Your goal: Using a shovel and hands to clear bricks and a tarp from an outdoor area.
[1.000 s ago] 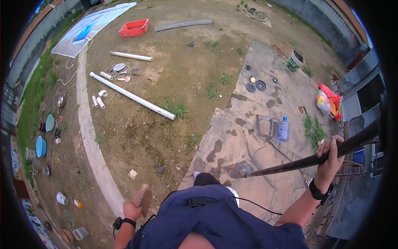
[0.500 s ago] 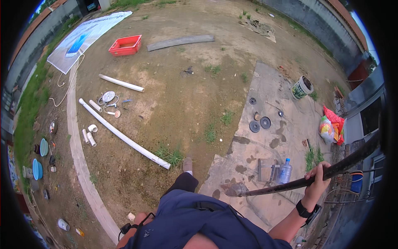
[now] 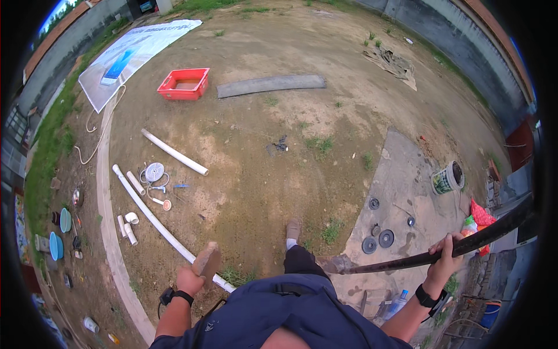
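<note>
In my right hand [image 3: 446, 259] is the dark handle of a shovel [image 3: 401, 264], the fingers wrapped round it. The handle slants up to the right, and the dirty blade [image 3: 336, 264] is low near my trouser leg, over the edge of the paved strip. My left hand [image 3: 190, 281] is closed on a brown, block-like object [image 3: 207, 259], perhaps a brick or stone; its exact kind is unclear. It overlaps the view of a long white pipe [image 3: 154, 222] on the dirt. A shoe [image 3: 294, 228] of mine stands on the soil ahead.
A red crate [image 3: 183, 85] and a grey board [image 3: 272, 85] lie farther off. Pipe pieces, a coiled hose [image 3: 154, 172] and basins [image 3: 56, 246] are to the left. On the right are black discs [image 3: 386, 238], a bucket [image 3: 448, 178] and a plastic bottle [image 3: 397, 303].
My left hand has come up into view with the brown object in it. The shoe and ground have shifted right in the picture. My right hand still grips the shovel.
</note>
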A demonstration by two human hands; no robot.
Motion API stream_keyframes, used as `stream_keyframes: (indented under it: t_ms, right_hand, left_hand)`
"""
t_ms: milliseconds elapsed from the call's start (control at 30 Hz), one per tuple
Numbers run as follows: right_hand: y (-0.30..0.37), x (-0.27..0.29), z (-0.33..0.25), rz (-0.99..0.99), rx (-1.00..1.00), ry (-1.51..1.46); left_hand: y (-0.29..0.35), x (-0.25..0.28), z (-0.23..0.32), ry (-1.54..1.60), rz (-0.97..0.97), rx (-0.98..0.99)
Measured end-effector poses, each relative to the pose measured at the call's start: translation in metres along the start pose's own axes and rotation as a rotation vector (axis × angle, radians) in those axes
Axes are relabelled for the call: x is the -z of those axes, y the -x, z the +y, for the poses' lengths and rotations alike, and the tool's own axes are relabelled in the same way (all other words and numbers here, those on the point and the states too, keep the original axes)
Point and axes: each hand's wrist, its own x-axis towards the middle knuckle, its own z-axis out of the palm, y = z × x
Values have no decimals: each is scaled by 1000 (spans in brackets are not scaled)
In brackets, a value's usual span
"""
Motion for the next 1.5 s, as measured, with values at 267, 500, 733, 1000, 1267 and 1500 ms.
stream_keyframes:
  t_ms: [267,500,733,1000,1267,1500]
  right_hand:
    - [-192,-206,77,-123,-42,15]
    - [-320,-398,128,-166,-7,13]
    - [-438,-593,146,-139,26,12]
    - [-566,-840,193,-301,-38,-46]
    - [-701,-1074,277,-320,-96,-69]
    - [-801,-1276,298,-353,-92,-100]
  left_hand:
    - [-105,81,146,-41,-65,111]
    - [-259,101,218,-67,-301,187]
    - [-452,194,293,-36,-197,282]
    - [-645,388,430,91,124,98]
    - [-808,505,530,118,-31,246]
    - [-946,568,596,89,-115,357]
